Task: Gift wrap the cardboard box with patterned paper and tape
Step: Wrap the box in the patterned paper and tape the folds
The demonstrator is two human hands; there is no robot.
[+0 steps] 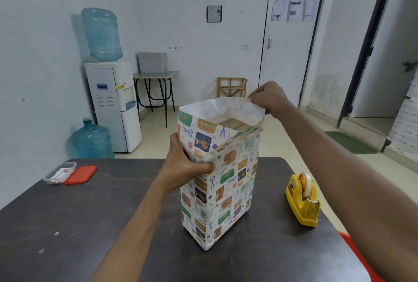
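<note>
The patterned paper (pixel 226 180) hides nearly all of my cardboard box (pixel 235 123); only a brown strip shows through the open top. The table (pixel 90 225) runs off the lower edge. A red thing (pixel 362 256) beside it is cut off too. The door sheets (pixel 294 10) are too small to read.

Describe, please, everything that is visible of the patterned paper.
The patterned paper stands as a tall upright sleeve on the dark table. Outside it is white, printed with gifts and scissors in orange, green and navy; inside it is plain white. Its top is open, and the cardboard box shows within. The left hand grips its left edge; the right hand pinches the far top flap.
</note>
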